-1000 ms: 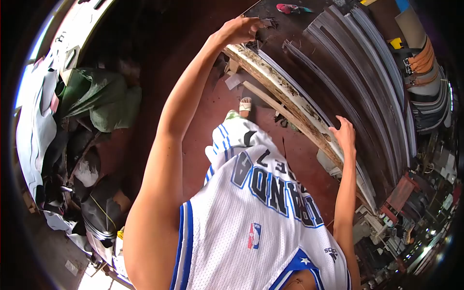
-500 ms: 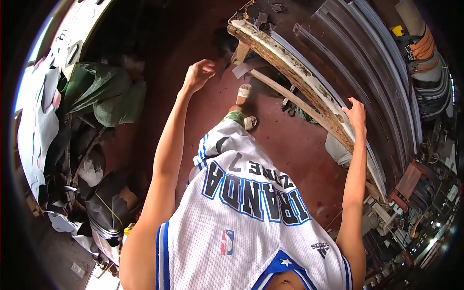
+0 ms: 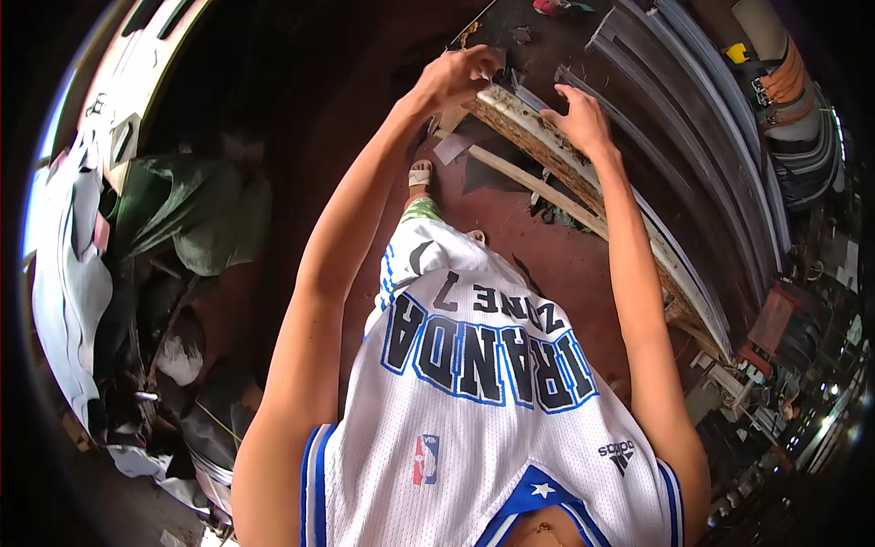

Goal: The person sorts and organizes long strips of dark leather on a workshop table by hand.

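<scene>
My left hand (image 3: pixel 458 77) reaches over the far corner of a worn workbench, its fingers bent and apart from the thumb, slightly blurred, with no held object showing. Close by, my right hand (image 3: pixel 579 120) hovers at the bench's near edge, thumb and fingers spread, holding nothing. Under both hands runs the bench's chipped, whitish edge (image 3: pixel 529 117). Long, dark grey strips (image 3: pixel 679 150) lie lengthwise across the bench top, just beyond my right hand. Small dark scraps (image 3: pixel 520 35) sit on the top past my left hand.
A wooden bar (image 3: pixel 538 190) runs below the bench edge. Rolled material with orange straps (image 3: pixel 784 87) stands at the far right. To the left are a green cloth-covered heap (image 3: pixel 196 214) and pale sheets (image 3: pixel 68 292). My sandalled foot (image 3: pixel 419 173) is on the reddish floor (image 3: pixel 510 232).
My left hand has moved right and forward to the bench's corner. My right hand has moved forward and left along the edge, closer to the left one. The view has shifted slightly.
</scene>
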{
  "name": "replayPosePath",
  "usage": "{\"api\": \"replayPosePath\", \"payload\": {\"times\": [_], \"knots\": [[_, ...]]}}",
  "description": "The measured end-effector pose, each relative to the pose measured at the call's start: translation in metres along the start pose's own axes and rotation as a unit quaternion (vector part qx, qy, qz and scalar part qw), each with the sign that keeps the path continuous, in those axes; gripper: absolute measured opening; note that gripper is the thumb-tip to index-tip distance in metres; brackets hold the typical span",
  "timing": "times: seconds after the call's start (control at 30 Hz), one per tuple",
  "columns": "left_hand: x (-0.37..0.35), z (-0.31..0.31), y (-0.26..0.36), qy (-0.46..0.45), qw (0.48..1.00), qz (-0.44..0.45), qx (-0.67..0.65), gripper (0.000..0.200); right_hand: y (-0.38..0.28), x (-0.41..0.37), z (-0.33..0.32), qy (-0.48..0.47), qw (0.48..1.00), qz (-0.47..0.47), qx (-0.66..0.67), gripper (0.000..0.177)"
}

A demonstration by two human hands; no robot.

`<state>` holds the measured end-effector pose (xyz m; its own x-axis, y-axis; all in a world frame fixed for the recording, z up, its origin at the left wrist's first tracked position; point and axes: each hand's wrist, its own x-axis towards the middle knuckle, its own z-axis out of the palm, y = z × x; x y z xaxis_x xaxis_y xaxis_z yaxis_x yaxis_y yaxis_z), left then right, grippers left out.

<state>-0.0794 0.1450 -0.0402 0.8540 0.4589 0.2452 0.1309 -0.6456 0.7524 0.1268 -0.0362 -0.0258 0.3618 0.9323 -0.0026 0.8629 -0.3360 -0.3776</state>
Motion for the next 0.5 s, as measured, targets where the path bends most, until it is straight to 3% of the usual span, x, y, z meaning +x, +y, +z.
{"api": "replayPosePath", "payload": {"times": [0.13, 0.27, 0.5], "knots": [[0.032, 0.025, -0.003, -0.043, 0.999, 0.009, 0.017, 0.022, 0.004, -0.002, 0.003, -0.015, 0.999, 0.036, -0.008, 0.050], [0.021, 0.059, -0.004, -0.025, 0.989, -0.140, -0.031, 0.021, 0.000, -0.016, 0.006, -0.004, 0.998, 0.059, -0.006, 0.042], [-0.004, 0.080, 0.025, 0.025, 0.970, -0.218, -0.104, 0.025, -0.008, -0.028, 0.006, -0.001, 0.997, 0.076, 0.013, 0.048]]}}
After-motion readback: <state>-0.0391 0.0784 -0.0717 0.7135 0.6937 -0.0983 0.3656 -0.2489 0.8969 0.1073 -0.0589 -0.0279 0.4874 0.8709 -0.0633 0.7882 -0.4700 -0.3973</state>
